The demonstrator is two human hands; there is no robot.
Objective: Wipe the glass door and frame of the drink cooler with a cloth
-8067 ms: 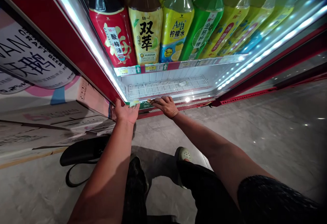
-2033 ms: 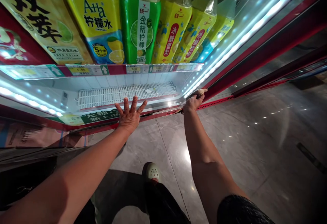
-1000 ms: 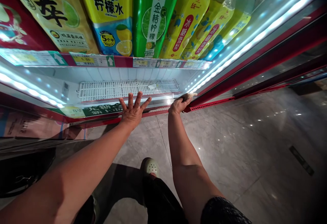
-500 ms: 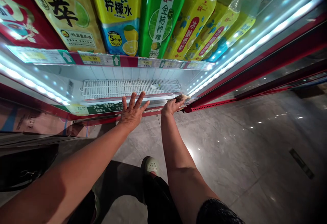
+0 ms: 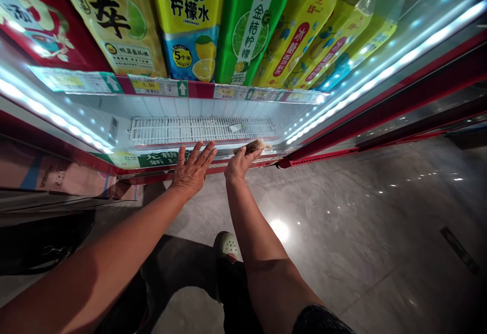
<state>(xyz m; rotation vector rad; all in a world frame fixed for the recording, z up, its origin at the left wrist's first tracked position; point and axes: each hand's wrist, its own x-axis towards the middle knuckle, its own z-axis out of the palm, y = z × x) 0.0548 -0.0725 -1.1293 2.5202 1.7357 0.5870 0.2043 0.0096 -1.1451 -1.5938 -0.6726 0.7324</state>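
My right hand (image 5: 241, 164) grips a crumpled light-brown cloth (image 5: 255, 146) at the front edge of the cooler's bottom, right of the middle. To its left, my left hand (image 5: 193, 167) is spread with fingers apart, its fingertips by the bottom front strip; whether they touch it I cannot tell. Beyond both hands lies a white wire rack (image 5: 171, 130) on the cooler floor. A small white tag (image 5: 236, 128) rests on that rack. Below the rack runs a green label strip (image 5: 160, 158) with white characters, partly behind my left hand.
Overhead, a shelf with price tags (image 5: 152, 86) carries several drink bottles, among them a green one (image 5: 253, 29) and a yellow-blue one (image 5: 190, 34). Light strips (image 5: 380, 72) line both sides. Pink cartons (image 5: 57, 174) stand at the left. My shoe (image 5: 229, 245) is on the tiled floor.
My right hand has moved left along the front edge with the cloth, closer to my left hand. My left hand stays spread. The view has shifted slightly.
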